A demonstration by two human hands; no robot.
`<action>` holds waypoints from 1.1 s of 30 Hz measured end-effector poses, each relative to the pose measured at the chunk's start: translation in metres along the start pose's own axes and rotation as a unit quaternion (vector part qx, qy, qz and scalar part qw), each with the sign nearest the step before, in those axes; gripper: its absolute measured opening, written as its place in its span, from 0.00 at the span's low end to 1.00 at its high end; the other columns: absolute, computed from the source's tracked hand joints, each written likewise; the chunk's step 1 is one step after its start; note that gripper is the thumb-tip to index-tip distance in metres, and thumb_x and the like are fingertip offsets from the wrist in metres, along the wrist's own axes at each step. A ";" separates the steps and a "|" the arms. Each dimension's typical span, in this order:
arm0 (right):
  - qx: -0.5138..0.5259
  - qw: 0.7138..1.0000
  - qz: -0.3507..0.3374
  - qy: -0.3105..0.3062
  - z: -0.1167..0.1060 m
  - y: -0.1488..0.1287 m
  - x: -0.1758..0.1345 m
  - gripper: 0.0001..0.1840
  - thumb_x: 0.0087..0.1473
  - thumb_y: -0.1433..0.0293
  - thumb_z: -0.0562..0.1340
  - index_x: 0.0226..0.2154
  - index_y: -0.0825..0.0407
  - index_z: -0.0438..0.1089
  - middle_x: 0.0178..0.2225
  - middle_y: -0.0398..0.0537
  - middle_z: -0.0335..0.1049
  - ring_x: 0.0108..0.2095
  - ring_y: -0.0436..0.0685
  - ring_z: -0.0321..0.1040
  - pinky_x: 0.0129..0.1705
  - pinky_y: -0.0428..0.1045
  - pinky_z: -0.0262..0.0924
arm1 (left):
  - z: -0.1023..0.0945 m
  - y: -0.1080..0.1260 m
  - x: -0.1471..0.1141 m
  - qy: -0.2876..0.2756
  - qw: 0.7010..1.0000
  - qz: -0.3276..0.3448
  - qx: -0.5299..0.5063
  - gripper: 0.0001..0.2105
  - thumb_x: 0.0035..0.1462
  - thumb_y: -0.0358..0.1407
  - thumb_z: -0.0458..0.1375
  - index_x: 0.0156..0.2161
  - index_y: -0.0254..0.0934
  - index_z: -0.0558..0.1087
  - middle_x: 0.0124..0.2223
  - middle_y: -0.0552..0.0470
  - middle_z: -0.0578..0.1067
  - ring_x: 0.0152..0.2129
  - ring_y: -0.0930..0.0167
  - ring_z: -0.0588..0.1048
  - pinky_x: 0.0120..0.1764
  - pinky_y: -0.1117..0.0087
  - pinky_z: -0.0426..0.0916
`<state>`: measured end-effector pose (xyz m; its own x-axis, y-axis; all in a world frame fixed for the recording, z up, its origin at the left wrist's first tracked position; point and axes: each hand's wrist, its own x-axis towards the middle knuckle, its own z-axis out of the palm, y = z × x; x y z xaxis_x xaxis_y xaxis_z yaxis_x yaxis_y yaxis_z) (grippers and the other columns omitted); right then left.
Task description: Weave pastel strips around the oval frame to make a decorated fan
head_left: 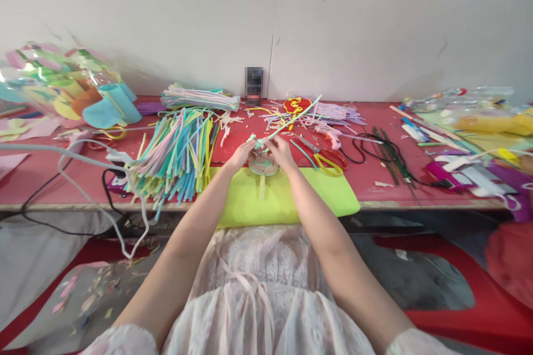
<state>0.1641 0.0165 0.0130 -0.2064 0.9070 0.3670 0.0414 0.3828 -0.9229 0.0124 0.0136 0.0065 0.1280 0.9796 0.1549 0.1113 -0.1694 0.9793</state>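
The left hand [240, 157] grips the top of a small, rounded, see-through piece [263, 166] above the red surface [350, 191]; the right hand [280, 153] pinches a long, pale-green fuzzy stem [296, 116]. Work seems partway: its far end remains loose.

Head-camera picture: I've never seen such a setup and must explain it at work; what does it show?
There is no machine: one camera on a person's head looks forward and down at their bare hands. The right hand seems to pinch a long pale-green fuzzy stem. The left hand is beside a small, rounded, see-through piece; its exact grip is too small to tell. A lime-green mat lies at the near edge of the red table, with a heap of pastel fuzzy stems to its left.
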 end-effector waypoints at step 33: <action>0.010 1.000 -0.015 0.019 -0.003 -0.003 0.001 0.19 0.49 0.53 0.58 0.26 0.52 0.63 0.23 0.41 0.65 0.25 0.49 0.63 0.26 0.44 0.59 | -0.003 -0.002 0.001 -0.082 0.975 -0.049 -0.201 0.14 0.50 0.45 0.56 0.32 0.33 0.68 0.26 0.52 0.71 0.21 0.75 0.70 0.27 0.73 0.66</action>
<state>0.1670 0.0166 0.0163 -0.1695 0.9015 0.3982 0.0165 0.4066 -0.9135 0.0093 0.0151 0.0052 0.2959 0.9529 0.0666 -0.2599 0.0133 0.9655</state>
